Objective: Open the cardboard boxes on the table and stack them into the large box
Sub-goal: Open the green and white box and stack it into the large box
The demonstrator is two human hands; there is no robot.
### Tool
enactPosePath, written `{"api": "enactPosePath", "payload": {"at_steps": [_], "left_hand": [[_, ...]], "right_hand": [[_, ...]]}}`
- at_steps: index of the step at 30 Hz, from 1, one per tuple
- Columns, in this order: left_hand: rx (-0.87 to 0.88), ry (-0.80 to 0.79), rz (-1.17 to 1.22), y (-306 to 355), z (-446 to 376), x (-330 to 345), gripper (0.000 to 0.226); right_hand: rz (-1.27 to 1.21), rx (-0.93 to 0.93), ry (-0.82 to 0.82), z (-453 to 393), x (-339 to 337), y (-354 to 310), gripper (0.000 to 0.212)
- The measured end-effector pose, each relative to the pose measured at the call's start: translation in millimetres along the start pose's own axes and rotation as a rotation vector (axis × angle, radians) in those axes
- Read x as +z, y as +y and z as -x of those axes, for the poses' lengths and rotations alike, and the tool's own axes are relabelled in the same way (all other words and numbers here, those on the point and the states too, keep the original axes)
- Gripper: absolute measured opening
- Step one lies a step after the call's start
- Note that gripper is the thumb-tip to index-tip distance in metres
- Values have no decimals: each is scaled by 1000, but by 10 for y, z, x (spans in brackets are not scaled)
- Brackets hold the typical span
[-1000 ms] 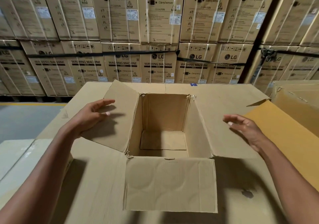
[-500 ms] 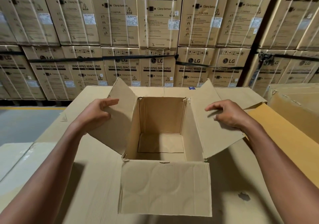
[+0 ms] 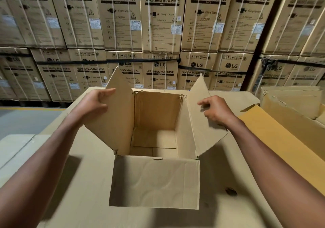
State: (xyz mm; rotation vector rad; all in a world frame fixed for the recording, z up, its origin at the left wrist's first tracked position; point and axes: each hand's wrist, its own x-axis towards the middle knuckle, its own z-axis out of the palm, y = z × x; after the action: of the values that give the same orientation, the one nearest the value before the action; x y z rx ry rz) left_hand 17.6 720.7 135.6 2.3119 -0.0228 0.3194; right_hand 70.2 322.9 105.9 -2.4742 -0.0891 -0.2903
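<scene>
An open brown cardboard box stands in the middle of the cardboard-covered table. Its inside is empty and its near flap hangs down toward me. My left hand grips the outer face and edge of the left flap, which stands raised and tilted outward. My right hand rests with curled fingers on the outer side of the right flap, also raised. The large box with its yellowish flap lies open at the right edge.
A wall of strapped LG washing machine cartons rises behind the table. A grey floor with a yellow line shows at the left. A pale flat surface sits beside the table at the lower left.
Both side flaps have swung up from lying spread out to standing raised. My right hand came in from the right and took the right flap; my left hand rose with the left flap.
</scene>
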Motion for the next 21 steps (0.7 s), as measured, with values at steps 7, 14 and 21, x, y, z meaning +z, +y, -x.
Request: {"api": "enactPosePath", "payload": {"at_steps": [7,14,21], "left_hand": [[41,67,20,364,472,-124,85],[95,93,23,885,994,-231,82],[172,151,-66,1577,1559,-401,78]], "right_hand": [[-21,-18,90,436,-401,-88,48],[21,-34,136,1008,-946,-216,53],[22,-66,207,1571,-1713,-350,49]]}}
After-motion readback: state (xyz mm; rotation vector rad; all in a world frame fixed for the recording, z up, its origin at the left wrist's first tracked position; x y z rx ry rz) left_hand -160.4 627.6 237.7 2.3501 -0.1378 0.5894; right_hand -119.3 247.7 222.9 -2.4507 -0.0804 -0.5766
